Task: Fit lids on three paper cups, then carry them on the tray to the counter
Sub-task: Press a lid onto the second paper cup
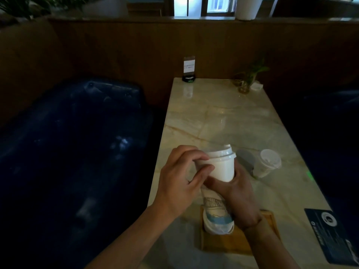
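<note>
- On the left of the view, a dark blue padded seat [73,144] fills the space beside the table, with a brown panelled wall [136,47] behind it.
- The pale marble table [229,121] runs away from the person; a small sign stand [189,69] and a glass with a green plant [246,80] sit at its far end.
- A wooden tray [240,239] lies at the near edge, with a dark printed card [334,235] on the table to its right.
- A printed paper cup [217,216] stands on the tray, a lid on it, partly hidden by the hands.
- The left hand [180,183] has its fingers curled round the rim side of a white paper cup [221,167], thumb and forefinger pinching at the lid.
- The right hand [237,193] grips that cup from below and behind, fingers wrapped round its base, holding it tilted above the tray.
- The white lid [223,153] sits on the held cup's mouth; whether it is fully seated cannot be told.
- A third cup [267,164], lidded, stands on the table to the right, well apart from the tray.
</note>
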Demonstrator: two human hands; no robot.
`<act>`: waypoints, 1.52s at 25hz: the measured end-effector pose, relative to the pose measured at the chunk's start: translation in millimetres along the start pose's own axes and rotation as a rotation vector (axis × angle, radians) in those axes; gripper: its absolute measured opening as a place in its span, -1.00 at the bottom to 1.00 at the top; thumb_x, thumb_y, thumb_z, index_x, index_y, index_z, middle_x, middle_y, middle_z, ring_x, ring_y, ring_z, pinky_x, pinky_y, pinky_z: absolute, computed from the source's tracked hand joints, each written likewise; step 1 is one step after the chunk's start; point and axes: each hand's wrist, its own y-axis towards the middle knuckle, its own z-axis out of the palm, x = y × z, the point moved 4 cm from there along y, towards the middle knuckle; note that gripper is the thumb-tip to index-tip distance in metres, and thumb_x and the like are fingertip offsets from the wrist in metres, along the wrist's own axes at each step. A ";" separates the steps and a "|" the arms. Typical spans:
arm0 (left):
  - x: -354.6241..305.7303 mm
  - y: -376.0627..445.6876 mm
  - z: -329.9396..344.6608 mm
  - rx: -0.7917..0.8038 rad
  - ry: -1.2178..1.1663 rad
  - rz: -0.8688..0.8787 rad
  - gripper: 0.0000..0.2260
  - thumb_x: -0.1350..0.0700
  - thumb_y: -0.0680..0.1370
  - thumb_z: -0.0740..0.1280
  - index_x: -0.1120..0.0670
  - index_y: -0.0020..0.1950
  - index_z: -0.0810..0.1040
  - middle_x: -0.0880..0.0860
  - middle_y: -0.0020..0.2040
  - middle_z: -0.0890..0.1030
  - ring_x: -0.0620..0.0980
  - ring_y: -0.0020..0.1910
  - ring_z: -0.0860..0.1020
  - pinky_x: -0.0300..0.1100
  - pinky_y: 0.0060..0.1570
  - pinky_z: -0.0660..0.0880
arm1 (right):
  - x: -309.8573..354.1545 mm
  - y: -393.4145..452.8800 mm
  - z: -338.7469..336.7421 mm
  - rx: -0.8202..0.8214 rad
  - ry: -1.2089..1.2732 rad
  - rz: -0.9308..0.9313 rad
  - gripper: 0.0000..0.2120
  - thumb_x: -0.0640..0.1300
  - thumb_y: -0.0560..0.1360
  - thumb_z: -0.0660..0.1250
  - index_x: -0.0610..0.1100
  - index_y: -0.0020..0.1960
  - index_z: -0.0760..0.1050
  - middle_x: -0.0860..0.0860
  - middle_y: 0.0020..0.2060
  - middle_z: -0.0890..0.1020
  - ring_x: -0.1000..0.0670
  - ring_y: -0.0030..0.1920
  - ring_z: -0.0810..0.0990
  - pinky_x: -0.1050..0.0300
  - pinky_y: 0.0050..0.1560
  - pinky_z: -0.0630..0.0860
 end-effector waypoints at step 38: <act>22.4 -5.2 -15.0 0.091 -0.171 -0.057 -0.89 0.11 0.48 0.46 0.08 -0.03 0.62 -0.06 -0.03 0.58 -0.13 -0.02 0.59 -0.33 0.01 0.49 | -20.2 15.5 -1.9 0.258 0.142 0.134 -0.32 -0.07 0.18 0.57 -0.14 0.27 0.50 -0.24 0.09 0.68 -0.19 0.05 0.69 -0.05 -0.03 0.66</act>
